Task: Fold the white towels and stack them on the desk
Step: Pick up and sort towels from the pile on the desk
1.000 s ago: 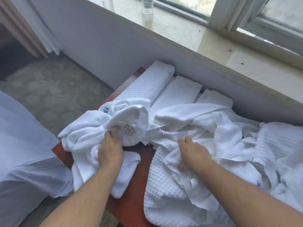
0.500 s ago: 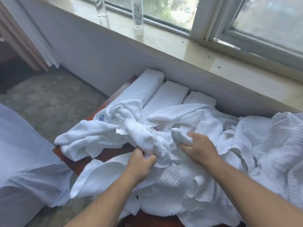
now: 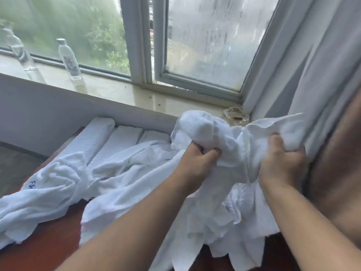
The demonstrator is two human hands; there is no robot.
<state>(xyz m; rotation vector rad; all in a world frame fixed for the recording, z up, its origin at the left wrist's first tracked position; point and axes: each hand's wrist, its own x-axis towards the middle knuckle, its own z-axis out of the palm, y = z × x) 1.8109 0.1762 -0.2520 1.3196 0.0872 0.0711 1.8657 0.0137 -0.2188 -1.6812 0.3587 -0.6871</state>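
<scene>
Lifted since before: towel [image 3: 230, 137] | both hands gripping | blue mark [image 3: 32, 184] unreadable

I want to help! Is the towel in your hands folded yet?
Not yet. The towel hangs crumpled, bunched in the left hand and right hand.

Soft daylight through the window [image 3: 205, 45]; slight blur.

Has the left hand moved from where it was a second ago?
Yes. The left hand has risen off the desk and gone right, gripping a bunched towel level with the windowsill.
</scene>
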